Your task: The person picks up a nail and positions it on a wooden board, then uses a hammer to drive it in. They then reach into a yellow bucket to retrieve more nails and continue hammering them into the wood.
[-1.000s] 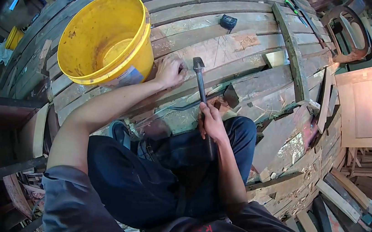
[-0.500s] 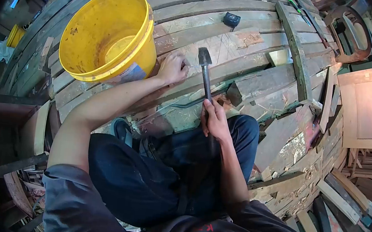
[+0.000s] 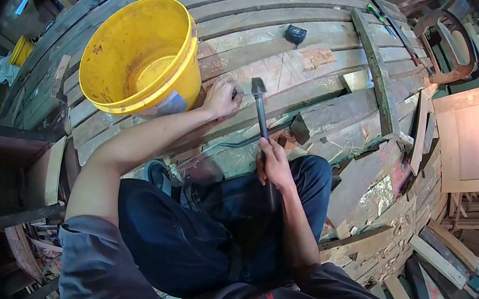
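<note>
My right hand (image 3: pixel 274 163) is wrapped round the handle of a hammer (image 3: pixel 260 112). The dark hammer head (image 3: pixel 258 85) points away from me, just right of my left fingertips. My left hand (image 3: pixel 221 98) rests on the wooden slats with its fingers pinched. A thin metal piece that looks like a nail (image 3: pixel 248 95) sticks out of them towards the hammer head; most of it is hidden. Beside my left wrist stands a yellow bucket (image 3: pixel 192 70), with nothing visible inside. Ahead of both hands lies a pale board (image 3: pixel 287 66) with pencil-like lines.
A black tape measure (image 3: pixel 295 35) lies beyond the board. One wooden bar (image 3: pixel 375 73) crosses the slats on the right, near a green-handled tool (image 3: pixel 375 12). Below my hands runs a bent dark metal rod (image 3: pixel 243 144). Wood offcuts (image 3: pixel 438 262) are piled at lower right, below a panelled door (image 3: pixel 471 137).
The view has shifted slightly. The hammer head has come a little towards me and nearer my left fingertips. My left hand keeps its pinch beside the bucket.
</note>
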Available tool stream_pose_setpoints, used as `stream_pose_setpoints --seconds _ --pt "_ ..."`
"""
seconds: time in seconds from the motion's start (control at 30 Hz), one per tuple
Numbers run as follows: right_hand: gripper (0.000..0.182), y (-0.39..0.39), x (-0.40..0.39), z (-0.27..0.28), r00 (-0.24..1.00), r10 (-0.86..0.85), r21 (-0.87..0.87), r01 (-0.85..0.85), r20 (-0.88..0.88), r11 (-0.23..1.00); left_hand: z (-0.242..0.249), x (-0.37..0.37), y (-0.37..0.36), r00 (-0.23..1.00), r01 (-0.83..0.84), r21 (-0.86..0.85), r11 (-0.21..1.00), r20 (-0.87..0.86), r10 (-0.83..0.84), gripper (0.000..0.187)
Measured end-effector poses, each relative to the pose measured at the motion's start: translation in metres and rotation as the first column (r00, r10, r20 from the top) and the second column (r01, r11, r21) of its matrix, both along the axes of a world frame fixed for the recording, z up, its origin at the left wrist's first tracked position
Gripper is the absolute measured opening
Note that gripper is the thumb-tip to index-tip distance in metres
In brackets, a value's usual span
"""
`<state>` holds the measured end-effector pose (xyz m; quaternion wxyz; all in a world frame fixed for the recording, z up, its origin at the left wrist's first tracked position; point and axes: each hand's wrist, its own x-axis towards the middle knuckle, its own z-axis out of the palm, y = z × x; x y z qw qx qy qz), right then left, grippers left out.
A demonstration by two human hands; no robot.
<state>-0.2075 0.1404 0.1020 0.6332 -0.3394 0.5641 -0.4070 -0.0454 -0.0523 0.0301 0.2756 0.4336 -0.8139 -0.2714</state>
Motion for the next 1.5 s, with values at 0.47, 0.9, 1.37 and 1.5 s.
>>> stream_pose_setpoints --seconds 0.47,0.9,1.37,1.5 --pt "0.031 0.000 -0.001 -0.002 1.000 -0.031 -0.032 0.031 0.000 0.999 -0.002 -0.003 0.005 0.999 -0.034 0.007 0.999 -0.016 0.034 0.009" --pt "0.032 -0.001 -0.004 -0.006 0.996 -0.065 0.023 0.063 0.069 0.998 -0.003 0.000 0.001 0.999 0.004 0.023 1.000 -0.034 -0.003 0.007" --pt "0.031 0.002 -0.001 0.002 0.999 -0.040 0.024 0.040 -0.002 0.999 -0.013 0.002 0.005 0.999 0.004 -0.041 0.999 -0.041 -0.006 0.010" --pt "0.030 0.000 -0.003 -0.004 0.999 -0.031 0.038 0.032 -0.014 0.999 -0.007 0.000 -0.003 0.999 0.034 -0.067 0.997 -0.039 -0.037 0.011"
